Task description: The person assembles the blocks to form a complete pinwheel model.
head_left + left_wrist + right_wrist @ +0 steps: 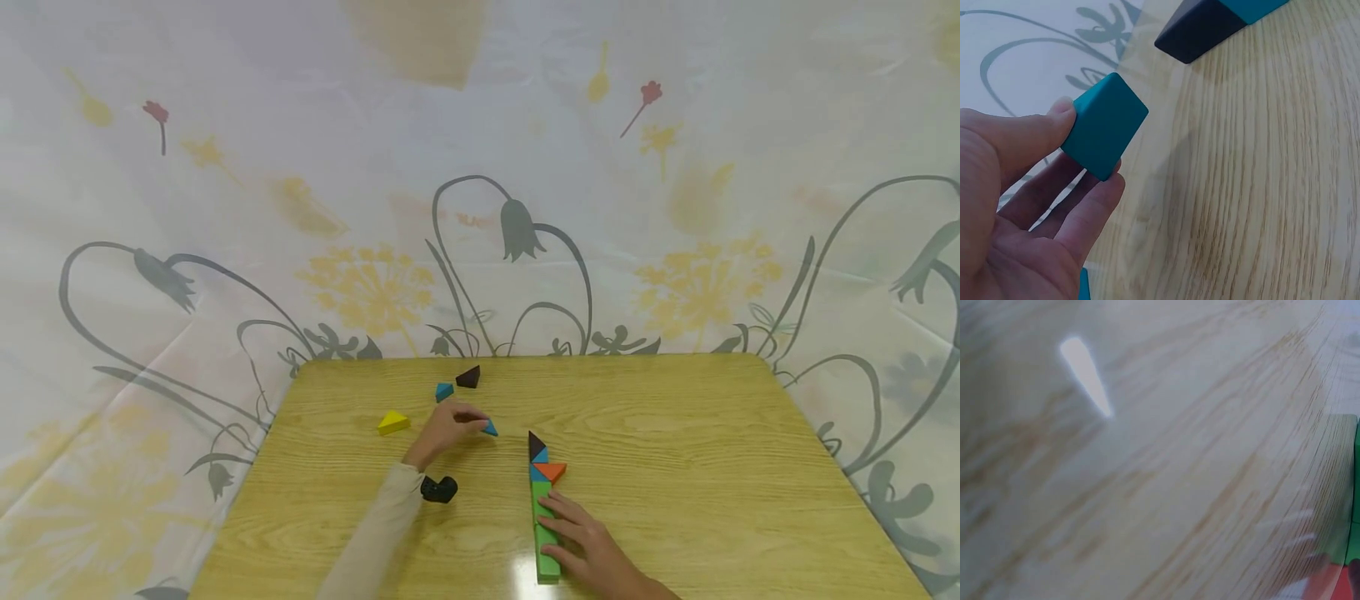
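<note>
In the head view my left hand [446, 431] pinches a small blue triangular block [490, 428] above the table. The left wrist view has this block [1105, 125] between thumb and fingertips, its flat side facing the camera. To its right runs a row of blocks: a dark triangle [535, 445] at the far end, blue triangles [537, 474], an orange triangle [552, 472] jutting right, then green blocks [541, 493] nearest me. Fingers of my right hand [588, 543] lie extended on the green blocks, touching them from the right side.
Loose on the table's left half are a yellow triangular block [393, 423], a blue block [444, 392] and a dark block [469, 377]. A small black object [439, 489] lies beside my left sleeve. A flower-printed cloth [480, 275] hangs behind the table [675, 417].
</note>
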A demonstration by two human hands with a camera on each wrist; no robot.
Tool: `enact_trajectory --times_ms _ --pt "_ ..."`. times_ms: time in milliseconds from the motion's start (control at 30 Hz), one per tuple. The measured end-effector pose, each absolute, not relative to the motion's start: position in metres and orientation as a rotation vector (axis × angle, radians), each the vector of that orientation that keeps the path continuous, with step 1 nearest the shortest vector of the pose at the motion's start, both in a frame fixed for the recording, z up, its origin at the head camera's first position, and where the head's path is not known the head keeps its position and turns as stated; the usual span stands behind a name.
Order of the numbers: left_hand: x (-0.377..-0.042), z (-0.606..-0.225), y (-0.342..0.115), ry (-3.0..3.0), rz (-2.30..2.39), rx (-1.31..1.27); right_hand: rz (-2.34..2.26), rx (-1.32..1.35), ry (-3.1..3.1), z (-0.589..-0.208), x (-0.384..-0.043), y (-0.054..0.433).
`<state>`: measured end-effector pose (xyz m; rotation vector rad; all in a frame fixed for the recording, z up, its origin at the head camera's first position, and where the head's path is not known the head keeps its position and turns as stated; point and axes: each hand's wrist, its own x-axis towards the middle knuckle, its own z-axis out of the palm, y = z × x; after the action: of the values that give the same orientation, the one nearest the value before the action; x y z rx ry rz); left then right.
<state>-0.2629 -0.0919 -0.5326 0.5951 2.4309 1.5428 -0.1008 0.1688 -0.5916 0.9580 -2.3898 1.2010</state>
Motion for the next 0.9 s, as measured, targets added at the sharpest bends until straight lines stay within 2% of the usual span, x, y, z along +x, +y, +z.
enact_trajectory --times_ms 900 --pt "-0.260 -0.547 -0.063 2.412 1.451 0.633 1.207 0.969 -2.388 -0.591 -0.102 0.168"
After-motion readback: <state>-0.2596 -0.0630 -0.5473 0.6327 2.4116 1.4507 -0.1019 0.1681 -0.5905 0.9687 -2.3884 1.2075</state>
